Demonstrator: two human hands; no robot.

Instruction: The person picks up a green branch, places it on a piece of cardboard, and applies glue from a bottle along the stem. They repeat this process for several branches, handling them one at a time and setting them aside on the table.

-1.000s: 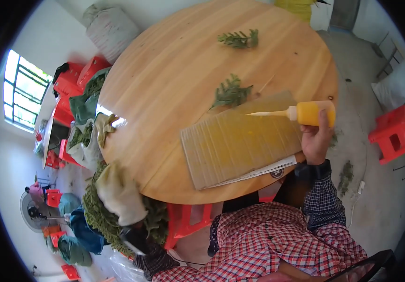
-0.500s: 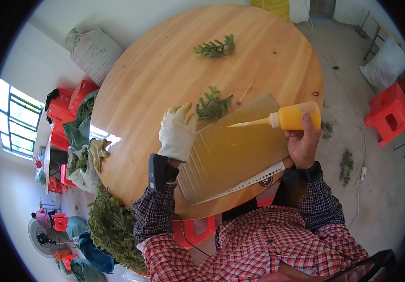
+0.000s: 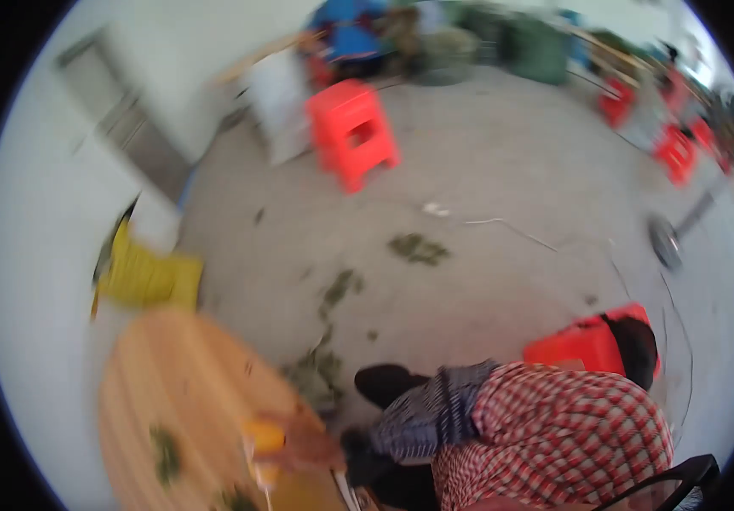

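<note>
My right hand (image 3: 307,444) is wrapped round a squeeze bottle (image 3: 264,438) with yellow contents, over the near right part of the round wooden table (image 3: 184,362). The picture is smeared by motion, so the finger details are soft. Below the bottle, part of a brownish sheet (image 3: 305,496) shows at the lower edge. Left of the bottle a green fir sprig (image 3: 165,456) lies on the wood. A second sprig (image 3: 237,499) is cut off by the lower edge. My left hand is outside the picture.
A red stool (image 3: 354,132) stands on the floor ahead, beside a white sack (image 3: 280,106). A yellow sack (image 3: 152,274) leans by the wall. Green clippings (image 3: 418,249) and a white cable (image 3: 516,236) lie on the floor. Another red stool (image 3: 567,345) is behind me.
The view has swung to the right, so the table now sits at lower left and more floor shows. My gloved left hand has left the picture. The bottle stays in my right hand.
</note>
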